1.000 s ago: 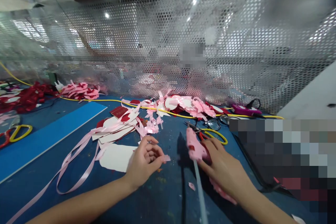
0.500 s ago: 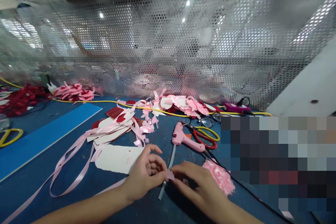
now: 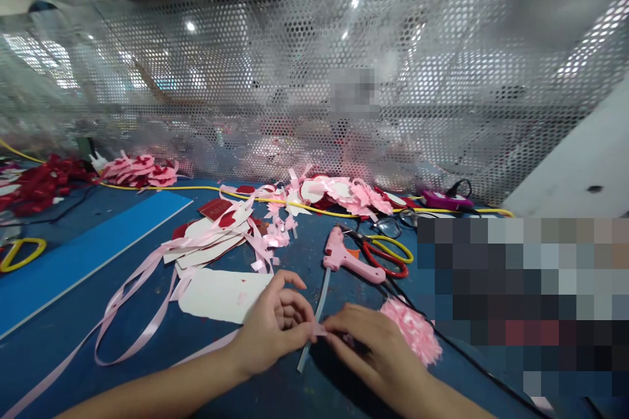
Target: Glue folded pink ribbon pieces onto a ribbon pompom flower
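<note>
Both hands at a small ribbon piece [image 3: 319, 330], held low over the desk [image 3: 275, 399] in front of the glue gun [image 3: 339, 256]. The left hand [image 3: 278, 324] pinches 1 end between thumb and fingertip, its other fingers loosely curled; the right hand [image 3: 376, 347] is nearly closed, thumb and forefinger meeting at the opposite end. Because the ribbon piece is so short, the 2 pinches nearly touch; a slight slip could lose it or crease it. Any wet glue on it, which cannot be made out here, might stick to the skin.

The glue gun lies on its side, its glue stick [image 3: 323, 298] running back beside the fingertips; whether they touch is unclear. A knock there could swing the nozzle, which points towards the scissors [image 3: 390, 255], and, if hot, it could smear or burn. The pink ruffle [image 3: 413, 330] lies just beside the right hand, where a careless wrist might flatten it. At left, the white card [image 3: 216, 296] reaches under the left hand and could be dragged along with it.
</note>
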Demonstrator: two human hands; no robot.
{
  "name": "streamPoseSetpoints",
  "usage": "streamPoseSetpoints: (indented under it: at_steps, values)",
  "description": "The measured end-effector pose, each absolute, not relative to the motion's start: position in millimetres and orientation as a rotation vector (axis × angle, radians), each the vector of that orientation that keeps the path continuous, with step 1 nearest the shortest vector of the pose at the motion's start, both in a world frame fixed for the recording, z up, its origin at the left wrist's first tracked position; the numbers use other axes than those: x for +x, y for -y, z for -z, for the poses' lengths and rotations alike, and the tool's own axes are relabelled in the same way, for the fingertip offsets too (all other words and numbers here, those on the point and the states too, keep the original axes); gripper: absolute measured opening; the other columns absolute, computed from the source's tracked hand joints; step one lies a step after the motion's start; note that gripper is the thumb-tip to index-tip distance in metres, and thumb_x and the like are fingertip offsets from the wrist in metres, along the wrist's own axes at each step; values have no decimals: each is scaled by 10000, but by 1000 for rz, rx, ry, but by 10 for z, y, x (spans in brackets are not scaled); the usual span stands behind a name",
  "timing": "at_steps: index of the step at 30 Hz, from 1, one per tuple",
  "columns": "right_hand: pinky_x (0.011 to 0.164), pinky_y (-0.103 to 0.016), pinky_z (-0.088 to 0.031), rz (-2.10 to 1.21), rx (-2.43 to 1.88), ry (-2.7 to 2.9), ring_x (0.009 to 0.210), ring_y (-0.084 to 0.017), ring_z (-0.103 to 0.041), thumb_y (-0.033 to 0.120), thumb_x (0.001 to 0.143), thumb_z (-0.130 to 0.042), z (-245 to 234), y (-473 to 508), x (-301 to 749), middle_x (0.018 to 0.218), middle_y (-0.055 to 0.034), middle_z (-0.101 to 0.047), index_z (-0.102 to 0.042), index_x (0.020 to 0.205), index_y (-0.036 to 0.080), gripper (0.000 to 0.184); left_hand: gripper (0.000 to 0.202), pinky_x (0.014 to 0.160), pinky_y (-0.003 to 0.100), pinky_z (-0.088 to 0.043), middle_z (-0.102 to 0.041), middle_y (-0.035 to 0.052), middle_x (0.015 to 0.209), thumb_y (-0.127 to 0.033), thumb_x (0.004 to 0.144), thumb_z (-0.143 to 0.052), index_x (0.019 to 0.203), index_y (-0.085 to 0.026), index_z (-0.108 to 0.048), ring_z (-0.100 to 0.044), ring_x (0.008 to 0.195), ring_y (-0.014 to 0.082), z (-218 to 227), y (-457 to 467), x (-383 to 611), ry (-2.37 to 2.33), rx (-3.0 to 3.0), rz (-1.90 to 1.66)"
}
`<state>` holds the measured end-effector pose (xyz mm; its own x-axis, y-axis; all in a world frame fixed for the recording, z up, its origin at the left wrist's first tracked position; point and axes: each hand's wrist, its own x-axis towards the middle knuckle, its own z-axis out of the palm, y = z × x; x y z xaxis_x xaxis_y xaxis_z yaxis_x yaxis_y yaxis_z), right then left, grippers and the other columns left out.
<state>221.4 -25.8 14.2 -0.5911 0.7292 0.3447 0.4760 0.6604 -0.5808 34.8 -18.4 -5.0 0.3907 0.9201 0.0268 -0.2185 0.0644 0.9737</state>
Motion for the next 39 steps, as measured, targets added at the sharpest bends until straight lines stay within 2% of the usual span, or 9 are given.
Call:
streamPoseSetpoints:
  at_steps: [3,8,14,22,33,39]
  values:
    - [600,-220,-434,-581,-944,2268,648,-122,-577,251,898,-459,-142,267,2211,716,-22,-650,-637,856,195,190,409,591,206,-404,-609,-42,714,-113,713,-665,958,-208,-352,-552,594,74,51,199,340,-775,1239,-994]
    - [577,-213,-439,-595,-942,2183,633,-118,-596,271,895,-470,-158,275,2192,701,-15,-659,-631,826,195,191,327,678,233,-427,-662,17,859,-114,752,-615,955,-210,-377,-589,750,113,44,216,325,-813,1383,-1012]
    - [582,-209,-436,-586,-925,2196,615,-109,-582,250,889,-478,-148,267,2192,696,-7,-655,-625,828,195,168,327,683,240,-432,-687,11,807,-136,748,-633,933,-210,-374,-573,691,106,47,226,315,-840,1423,-1020]
    - [588,-209,-407,-509,-889,2286,636,-109,-559,201,889,-463,-122,291,2214,710,-7,-636,-605,849,191,148,312,671,232,-437,-652,-15,749,-131,743,-618,920,-214,-374,-565,676,106,35,246,314,-826,1491,-1023]
    - [525,-224,-337,-153,-814,2373,561,-124,-479,127,856,-418,-40,351,2164,613,-13,-563,-549,757,176,172,301,641,226,-491,-653,5,750,-45,693,-562,912,-215,-443,-620,649,133,95,316,313,-921,2050,-1073]
    - [504,-270,-265,141,-731,2461,531,-137,-425,69,850,-386,32,409,2144,590,-3,-539,-525,689,177,239,302,659,258,-499,-645,57,738,-9,698,-494,922,-203,-440,-618,678,176,120,343,299,-754,2570,-1120]
